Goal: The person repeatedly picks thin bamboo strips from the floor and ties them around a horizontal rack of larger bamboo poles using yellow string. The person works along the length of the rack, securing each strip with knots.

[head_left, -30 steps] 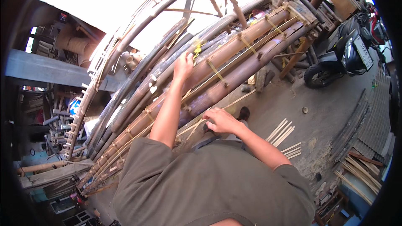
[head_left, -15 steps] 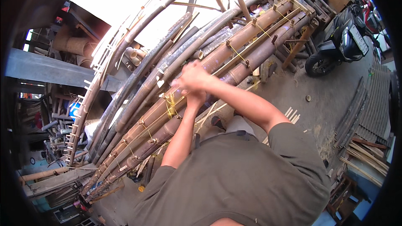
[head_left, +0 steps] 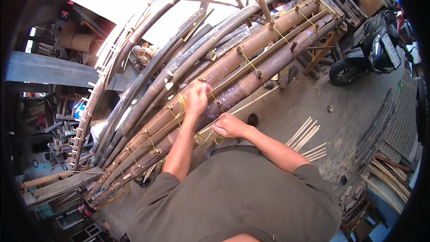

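Two thick brown bamboo poles, an upper one (head_left: 219, 70) and a lower one (head_left: 244, 86), lie side by side, slanting from lower left to upper right. Short pegs (head_left: 271, 25) stick out of both, with thin yellow cord (head_left: 249, 60) strung between them. My left hand (head_left: 196, 100) is over the upper pole, closed beside a peg; its fingertips are blurred and what they hold is hidden. A loose bunch of yellow cord (head_left: 181, 101) hangs next to it. At the lower pole's near side my right hand (head_left: 229, 126) is closed on yellow cord, with loops (head_left: 218, 140) dangling below.
Dark curved bamboo poles (head_left: 148, 83) are stacked beyond the work, beside an arched bamboo frame (head_left: 101, 87). A motorbike (head_left: 374, 51) stands on the concrete floor at the right. Pale bamboo strips (head_left: 304, 134) lie to my right, and corrugated sheets (head_left: 401, 116) farther right.
My hands, together over the upper pole before, have come apart. The right has drawn down toward me to the lower pole's near side; the left now sits higher, at the upper pole.
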